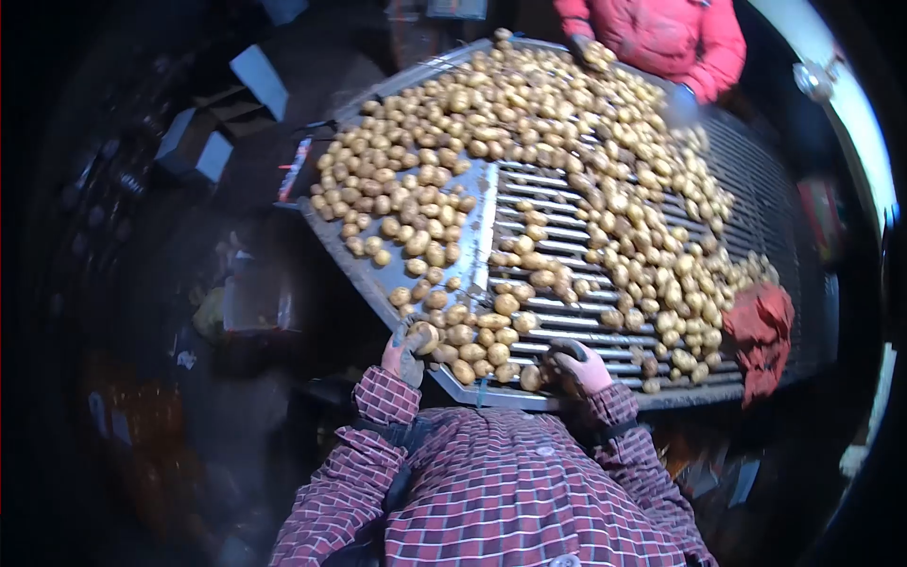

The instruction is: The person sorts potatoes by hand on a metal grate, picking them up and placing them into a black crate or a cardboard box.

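Observation:
My left hand, in a pink and dark work glove, is closed around a potato at the near left edge of the sorting table. My right hand, gloved the same way, is at the near edge over the metal bars. Its dark fingers are curled, and what lies inside them is hidden. A potato lies just left of these fingertips. Between my hands sits a cluster of potatoes, several of them against the table's near rim.
Across the table, a person in a red jacket has gloved hands at the far potatoes. A red cloth hangs over the right near edge. Boxes stand on the dark floor to the left.

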{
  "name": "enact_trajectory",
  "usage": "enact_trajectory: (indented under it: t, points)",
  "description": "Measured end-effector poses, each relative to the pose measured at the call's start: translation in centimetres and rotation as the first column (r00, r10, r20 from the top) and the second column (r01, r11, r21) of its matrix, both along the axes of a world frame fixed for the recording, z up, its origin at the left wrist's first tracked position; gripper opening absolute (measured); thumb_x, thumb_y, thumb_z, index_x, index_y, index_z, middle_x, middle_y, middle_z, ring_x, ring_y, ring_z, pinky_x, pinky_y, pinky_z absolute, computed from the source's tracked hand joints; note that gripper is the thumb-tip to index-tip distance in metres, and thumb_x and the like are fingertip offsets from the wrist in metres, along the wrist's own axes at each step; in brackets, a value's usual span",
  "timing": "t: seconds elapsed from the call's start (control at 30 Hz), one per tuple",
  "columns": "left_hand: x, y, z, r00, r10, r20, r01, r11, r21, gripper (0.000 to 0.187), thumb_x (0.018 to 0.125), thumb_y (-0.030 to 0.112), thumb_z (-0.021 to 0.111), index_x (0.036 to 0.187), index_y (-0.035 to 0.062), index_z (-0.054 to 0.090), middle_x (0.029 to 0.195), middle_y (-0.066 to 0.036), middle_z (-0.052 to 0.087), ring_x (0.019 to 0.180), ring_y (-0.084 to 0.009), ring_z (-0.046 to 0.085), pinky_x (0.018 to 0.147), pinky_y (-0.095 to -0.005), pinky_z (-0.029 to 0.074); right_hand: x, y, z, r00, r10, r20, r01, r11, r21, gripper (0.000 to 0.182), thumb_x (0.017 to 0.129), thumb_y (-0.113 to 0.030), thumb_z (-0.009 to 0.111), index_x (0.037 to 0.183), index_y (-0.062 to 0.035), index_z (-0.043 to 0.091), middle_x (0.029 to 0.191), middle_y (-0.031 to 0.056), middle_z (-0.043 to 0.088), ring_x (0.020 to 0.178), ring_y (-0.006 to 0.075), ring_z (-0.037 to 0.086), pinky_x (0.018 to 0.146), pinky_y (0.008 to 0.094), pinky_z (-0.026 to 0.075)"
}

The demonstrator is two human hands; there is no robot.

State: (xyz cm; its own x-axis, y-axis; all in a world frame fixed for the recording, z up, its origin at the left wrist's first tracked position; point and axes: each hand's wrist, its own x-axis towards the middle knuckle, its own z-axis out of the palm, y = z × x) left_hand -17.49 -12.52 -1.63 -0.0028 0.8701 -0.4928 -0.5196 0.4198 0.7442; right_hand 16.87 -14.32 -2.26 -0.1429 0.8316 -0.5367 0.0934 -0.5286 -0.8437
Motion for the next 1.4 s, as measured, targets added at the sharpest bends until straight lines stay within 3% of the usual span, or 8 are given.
enact_trajectory:
  t: [0.13,0.27,0.57,0.63,0.7,0.8,1.2,1.4]
  points:
    - [-9.5,1.6,-1.9,0.867,0.477,0.144,-0.41,0.846,-0.341,0.033,0.089,0.048,0.058,0.1,0.0165,0.059,0.084,-0.008,0.064,0.06,-0.0202,0.058,0.047,-0.0309,0.046,0.7,-0.1,-0.4,1.0,-0.006,-0.026,0.005,0.999,-0.04,0.034,0.091,-0.008,0.059,0.123,0.0028,0.057,0.109,0.0104,0.067,0.091,0.0135,0.062,0.08,0.0255,0.051]
    - [-23.7,3.6,-3.4,0.627,0.738,0.249,-0.736,0.666,-0.118,0.04,0.088,0.046,0.059,0.11,0.0115,0.058,0.1,-0.01,0.064,0.087,-0.0256,0.065,0.065,-0.0381,0.056,0.3,0.2,1.0,0.999,-0.002,-0.034,0.001,1.0,-0.032,0.032,0.09,-0.008,0.059,0.121,0.0018,0.059,0.108,0.0099,0.067,0.093,0.0142,0.063,0.081,0.0262,0.05]
    - [-6.8,3.3,-2.7,0.887,0.052,-0.458,0.055,0.974,0.218,0.03,0.087,0.01,0.063,0.116,0.0041,0.06,0.108,-0.01,0.063,0.089,-0.0197,0.064,0.082,-0.0328,0.052,6.7,-2.3,0.5,0.623,0.137,0.77,-0.21,0.978,-0.003,0.049,0.08,-0.031,0.069,0.123,-0.0094,0.061,0.12,0.0178,0.062,0.109,0.0304,0.061,0.093,0.0392,0.049]
    - [0.8,1.9,-2.2,0.693,-0.165,-0.702,0.434,0.873,0.223,0.03,0.085,0.009,0.066,0.115,0.0038,0.062,0.114,-0.007,0.063,0.108,-0.0191,0.058,0.1,-0.0355,0.043,5.5,-2.7,1.2,0.502,0.313,0.806,-0.278,0.941,-0.192,0.073,0.072,-0.042,0.075,0.136,-0.0159,0.051,0.139,0.0265,0.043,0.12,0.0361,0.054,0.099,0.0409,0.045]
    - [5.9,1.8,-0.5,0.069,-0.136,-0.988,0.897,0.441,0.002,0.049,0.073,0.023,0.073,0.121,0.0208,0.061,0.134,-0.011,0.049,0.129,-0.0329,0.043,0.107,-0.0492,0.035,3.3,-2.0,2.9,0.441,0.408,0.799,-0.299,0.907,-0.297,0.089,0.068,-0.041,0.079,0.145,-0.0205,0.038,0.136,0.0311,0.04,0.118,0.0416,0.053,0.099,0.0418,0.046]
    - [8.0,1.4,-0.6,-0.301,0.014,-0.953,0.92,0.266,-0.287,0.063,0.064,0.036,0.08,0.123,0.0317,0.059,0.147,-0.007,0.035,0.139,-0.0391,0.025,0.111,-0.0598,0.018,-0.4,-0.4,4.9,0.375,0.539,0.754,-0.342,0.837,-0.428,0.101,0.068,-0.033,0.081,0.151,-0.0268,0.023,0.132,0.0306,0.042,0.111,0.046,0.057,0.093,0.0461,0.05]
    - [1.8,9.5,-3.2,-0.241,-0.072,-0.968,0.685,0.694,-0.222,0.047,0.067,0.028,0.078,0.112,0.0244,0.064,0.142,-0.009,0.038,0.136,-0.031,0.03,0.111,-0.054,0.024,-11.5,8.5,5.1,0.753,0.341,0.564,-0.528,0.823,0.208,0.087,0.074,-0.024,0.074,0.146,-0.0067,0.029,0.139,0.0234,0.04,0.124,0.0405,0.047,0.103,0.0413,0.042]
    - [3.7,7.5,1.9,0.061,0.093,-0.994,0.853,0.512,0.101,0.049,0.062,0.022,0.074,0.108,0.0128,0.063,0.117,-0.017,0.055,0.109,-0.0375,0.05,0.094,-0.052,0.04,-0.2,12.2,3.2,0.345,0.155,0.926,-0.437,0.899,0.012,0.08,0.068,-0.025,0.078,0.139,-0.0116,0.043,0.133,0.0209,0.047,0.119,0.038,0.05,0.104,0.0446,0.041]
